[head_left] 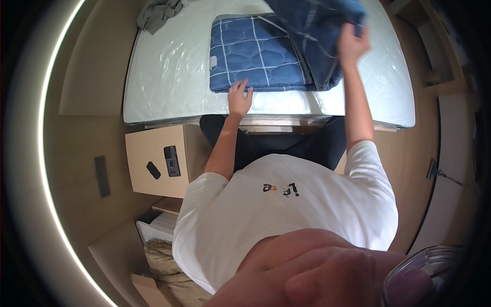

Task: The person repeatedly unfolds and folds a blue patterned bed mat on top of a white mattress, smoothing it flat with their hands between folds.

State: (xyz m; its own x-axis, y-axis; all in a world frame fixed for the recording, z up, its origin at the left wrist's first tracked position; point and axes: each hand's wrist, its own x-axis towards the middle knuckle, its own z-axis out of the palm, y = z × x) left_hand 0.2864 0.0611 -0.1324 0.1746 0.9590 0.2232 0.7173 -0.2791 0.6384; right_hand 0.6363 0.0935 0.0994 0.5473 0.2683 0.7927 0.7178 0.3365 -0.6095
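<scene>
A blue quilted pad with white grid lines lies folded on the plastic-wrapped mattress. My left hand rests at its near edge, fingers apart, holding nothing. Over the right part of the pad, my right hand grips a raised, darker blue flap of checked fabric. The flap is partly blurred and hangs down onto the pad's right side. Whether flap and pad are one piece, I cannot tell.
Grey crumpled cloth lies at the mattress's far left corner. A light wooden nightstand left of my legs carries a dark rectangular device and a small black object. Wooden shelving stands at the far right.
</scene>
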